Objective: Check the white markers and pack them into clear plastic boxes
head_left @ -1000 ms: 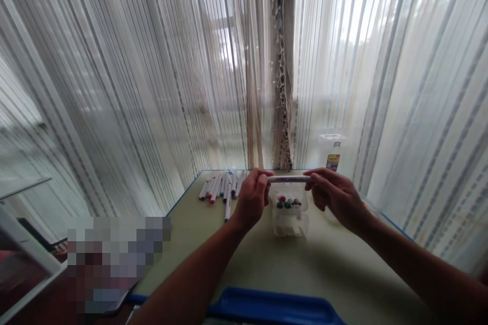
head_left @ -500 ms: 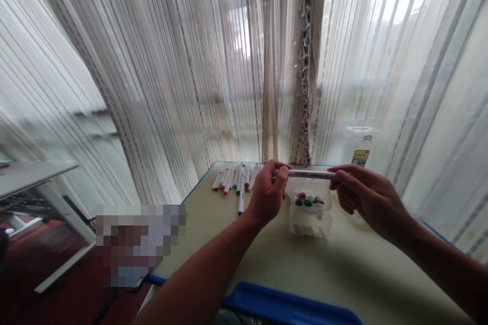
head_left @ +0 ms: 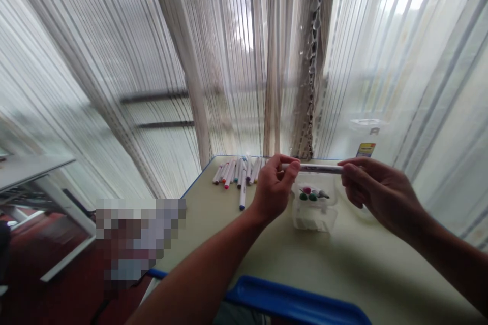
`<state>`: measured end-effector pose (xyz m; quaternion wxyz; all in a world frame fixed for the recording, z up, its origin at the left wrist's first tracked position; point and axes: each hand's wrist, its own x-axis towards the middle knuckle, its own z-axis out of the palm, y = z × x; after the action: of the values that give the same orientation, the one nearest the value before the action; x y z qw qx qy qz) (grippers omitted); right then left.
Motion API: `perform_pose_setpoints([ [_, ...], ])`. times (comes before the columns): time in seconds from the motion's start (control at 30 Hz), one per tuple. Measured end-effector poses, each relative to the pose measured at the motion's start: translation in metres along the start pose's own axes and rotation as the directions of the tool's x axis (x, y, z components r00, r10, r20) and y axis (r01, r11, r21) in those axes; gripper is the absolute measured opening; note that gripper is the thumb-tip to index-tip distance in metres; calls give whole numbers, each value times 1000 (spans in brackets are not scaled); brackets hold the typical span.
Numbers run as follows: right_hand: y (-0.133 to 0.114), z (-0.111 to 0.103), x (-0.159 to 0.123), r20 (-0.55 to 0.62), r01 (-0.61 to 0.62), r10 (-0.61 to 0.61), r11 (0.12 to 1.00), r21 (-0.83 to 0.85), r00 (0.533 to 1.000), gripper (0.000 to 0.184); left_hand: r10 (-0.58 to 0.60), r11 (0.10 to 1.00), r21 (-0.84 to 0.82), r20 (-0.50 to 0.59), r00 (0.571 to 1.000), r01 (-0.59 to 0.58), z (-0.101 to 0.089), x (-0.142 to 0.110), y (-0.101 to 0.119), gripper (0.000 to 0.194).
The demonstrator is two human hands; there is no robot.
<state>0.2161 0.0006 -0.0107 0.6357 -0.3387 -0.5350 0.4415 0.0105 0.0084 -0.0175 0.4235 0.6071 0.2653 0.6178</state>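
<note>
A white marker pen [head_left: 321, 168] lies level between my two hands, above the table. My left hand [head_left: 275, 183] is closed on its left end, which the fingers hide. At the other end, my right hand [head_left: 371, 185] pinches the marker between thumb and fingers. Below the marker stands an open clear plastic box [head_left: 314, 219], with several green, pink and grey marker ends [head_left: 312, 196] showing in it. Left of my left hand lies a pile of white markers [head_left: 231, 171] with coloured ends. One marker with a blue end [head_left: 243, 193] sticks out of the pile towards me.
The pale table [head_left: 213, 233] has a blue edge and a blue tray [head_left: 297, 299] at its near side. A clear container with a yellow label [head_left: 366, 150] stands behind my right hand. Striped curtains [head_left: 236, 106] hang behind the table. Another table [head_left: 38, 170] is at the left.
Both hands and the marker between them appear slightly farther right and higher in view. The camera view has also shifted a little. Both hands keep their hold.
</note>
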Motion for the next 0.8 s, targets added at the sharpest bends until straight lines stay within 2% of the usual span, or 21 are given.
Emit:
perform_pose_setpoints([
  [0.13, -3, 1, 0, 23, 23, -23, 1000, 17, 999, 32, -33, 999, -21, -5, 999, 33, 1, -1, 4, 37],
  [0.33, -3, 1, 1, 86, 74, -78, 996, 44, 993, 26, -113, 984, -142, -38, 993, 106, 4, -2, 10, 38],
  [0.57, -5, 2, 2, 116, 41, -54, 993, 112, 992, 28, -125, 984, -138, -110, 986, 110, 3, 0, 10, 42],
  [0.8, -4, 3, 2, 110, 89, -99, 992, 86, 989, 27, -56, 996, -69, -56, 997, 52, 0, 1, 11, 37],
])
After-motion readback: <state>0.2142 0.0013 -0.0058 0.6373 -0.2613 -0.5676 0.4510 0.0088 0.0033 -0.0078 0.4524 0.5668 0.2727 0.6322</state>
